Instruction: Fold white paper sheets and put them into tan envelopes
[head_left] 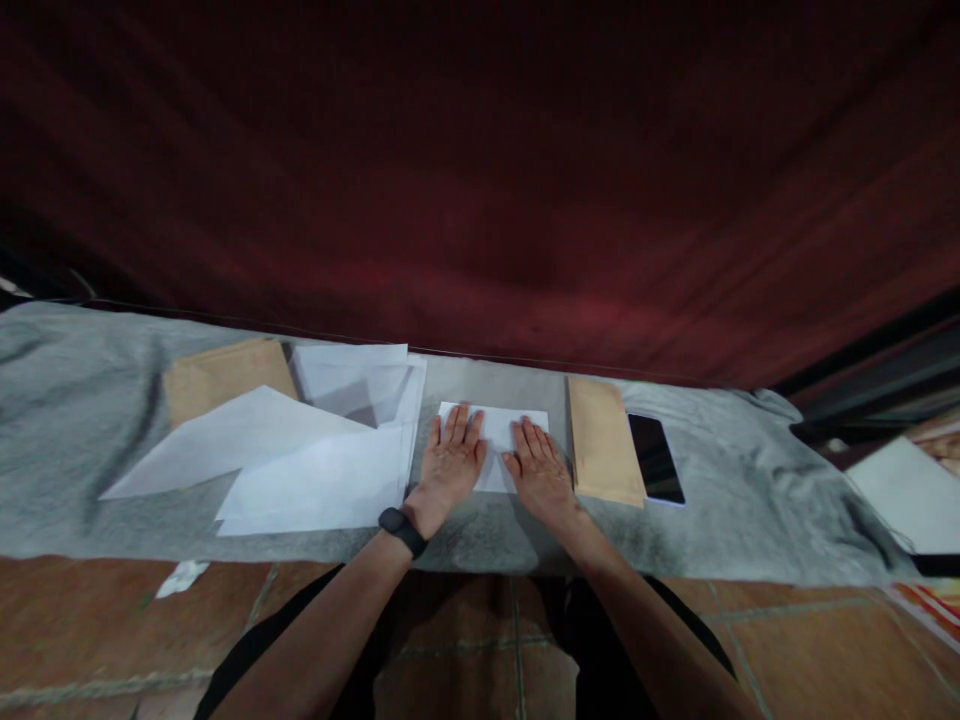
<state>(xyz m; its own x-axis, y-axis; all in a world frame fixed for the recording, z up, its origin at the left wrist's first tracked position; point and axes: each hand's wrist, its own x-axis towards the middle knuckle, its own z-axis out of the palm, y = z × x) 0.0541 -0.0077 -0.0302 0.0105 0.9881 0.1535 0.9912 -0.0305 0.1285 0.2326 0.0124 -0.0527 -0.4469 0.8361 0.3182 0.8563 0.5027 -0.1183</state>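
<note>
A white sheet of paper (495, 425), apparently folded, lies flat on the grey cloth in front of me. My left hand (451, 460) rests palm down on its left part, fingers stretched out. On the right part lies my right hand (541, 470), also flat with fingers spread. Both hands hide much of the sheet. Just right of my right hand is a stack of brown envelopes (606, 440). Left of my left hand are loose white sheets (322, 480), some overlapping.
Grey cloth (720, 450) covers the long surface. A phone (656, 458) lies beside the envelopes. More brown envelopes (229, 375) sit at the left, partly under paper. A dark red curtain (480, 200) hangs behind. A white scrap (181, 578) lies on the tiled floor (817, 645).
</note>
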